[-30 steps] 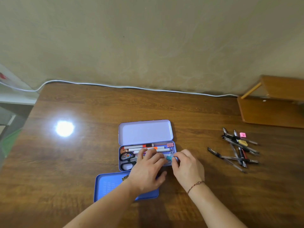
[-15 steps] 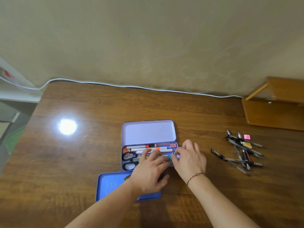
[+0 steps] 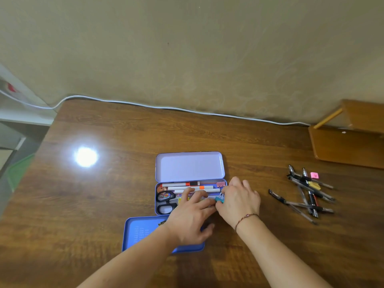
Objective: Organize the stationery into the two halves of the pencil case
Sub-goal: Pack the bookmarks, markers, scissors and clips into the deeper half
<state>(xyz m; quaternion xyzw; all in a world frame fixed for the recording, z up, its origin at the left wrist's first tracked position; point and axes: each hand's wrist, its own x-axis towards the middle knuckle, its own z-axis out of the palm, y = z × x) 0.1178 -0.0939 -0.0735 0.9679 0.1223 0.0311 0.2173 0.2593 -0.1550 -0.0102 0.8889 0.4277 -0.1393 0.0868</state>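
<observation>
Lilac metal pencil case lying open at centre of brown wood-grain table, empty lid tilted back toward beige wall, lower tray packed with white markers with orange and black bands, black-handled scissors at left end and small pink binder clip at right end. Directly in front of tray, nearer the wearer, separate blue metal tray, partly covered by left forearm. Left hand spread over right half of filled tray, fingers loosely splayed and resting on the contents, thumb curled low toward blue tray; nothing clearly gripped. Right hand, thin red-brown thread bracelet at wrist, pressed against right end of the case, fingers narrowed together around small teal binder clip with wire handles showing just above fingertips; whether pinched or merely nudged, cannot tell. Both hands touching at tray's right front corner. Well apart to the right, loose heap of black and clear ballpoint pens crossed over one another, with small pink eraser and pale yellow eraser among them. Behind, white cable running along table's far edge; orange-brown wooden stand at far right corner; bright lamp reflection on tabletop at left.
</observation>
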